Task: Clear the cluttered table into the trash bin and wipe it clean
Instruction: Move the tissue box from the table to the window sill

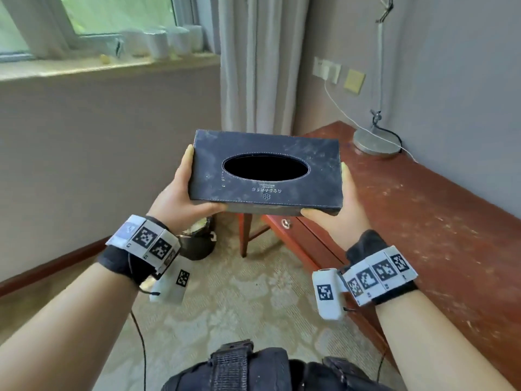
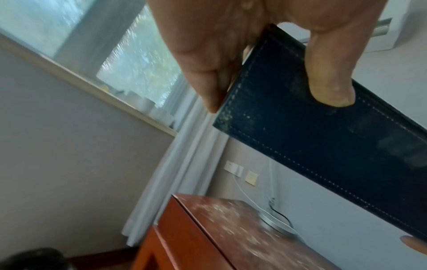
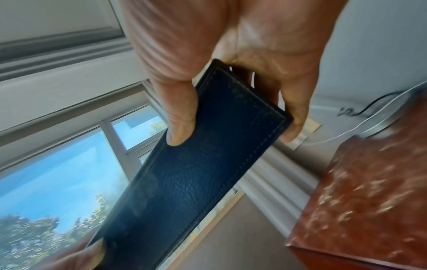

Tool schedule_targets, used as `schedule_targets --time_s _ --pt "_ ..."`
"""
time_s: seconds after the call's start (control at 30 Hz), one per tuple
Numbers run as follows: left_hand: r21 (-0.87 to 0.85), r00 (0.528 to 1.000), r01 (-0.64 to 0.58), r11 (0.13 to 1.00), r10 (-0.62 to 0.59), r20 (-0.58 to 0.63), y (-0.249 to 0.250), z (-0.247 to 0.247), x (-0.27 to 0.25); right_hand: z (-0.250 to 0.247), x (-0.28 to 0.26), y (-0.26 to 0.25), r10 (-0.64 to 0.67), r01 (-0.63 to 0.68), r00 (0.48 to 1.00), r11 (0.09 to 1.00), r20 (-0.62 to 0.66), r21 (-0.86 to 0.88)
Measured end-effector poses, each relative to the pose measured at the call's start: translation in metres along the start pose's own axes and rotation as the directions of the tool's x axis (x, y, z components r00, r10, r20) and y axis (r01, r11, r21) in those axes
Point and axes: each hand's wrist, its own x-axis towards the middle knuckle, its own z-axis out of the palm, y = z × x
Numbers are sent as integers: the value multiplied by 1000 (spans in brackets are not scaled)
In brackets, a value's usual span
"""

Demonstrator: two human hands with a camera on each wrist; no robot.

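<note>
A dusty dark leather tissue box (image 1: 266, 172) with an oval opening hangs level in the air above the floor, just left of the red-brown wooden table (image 1: 423, 221). My left hand (image 1: 183, 190) grips its left end and my right hand (image 1: 338, 204) grips its right end. In the left wrist view my left hand (image 2: 272, 73) has its thumb on the box's long side (image 2: 323, 146) and its fingers on the end. In the right wrist view my right hand (image 3: 233, 117) holds the box (image 3: 196, 179) the same way. The tabletop (image 3: 369, 191) is strewn with pale crumbs and dust. A black trash bin (image 1: 197, 241) with pale scraps inside stands on the floor below my left hand.
A desk lamp's round metal base (image 1: 376, 142) and its cables sit at the table's far end by the wall. Below the tabletop's front edge is a drawer with a knob (image 1: 286, 222). White cups line the windowsill (image 1: 158, 43). A curtain (image 1: 253, 66) hangs in the corner.
</note>
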Motion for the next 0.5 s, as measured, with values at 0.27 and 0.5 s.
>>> schedule_targets --time_s 0.27,0.5 --pt "-2 957 149 989 -144 -253 -81 -134 -2 156 77 -69 -140 144 964 990 227 -2" --pt "35 875 269 962 -230 -426 -146 -207 29 273 157 -97 -208 218 882 976 424 25"
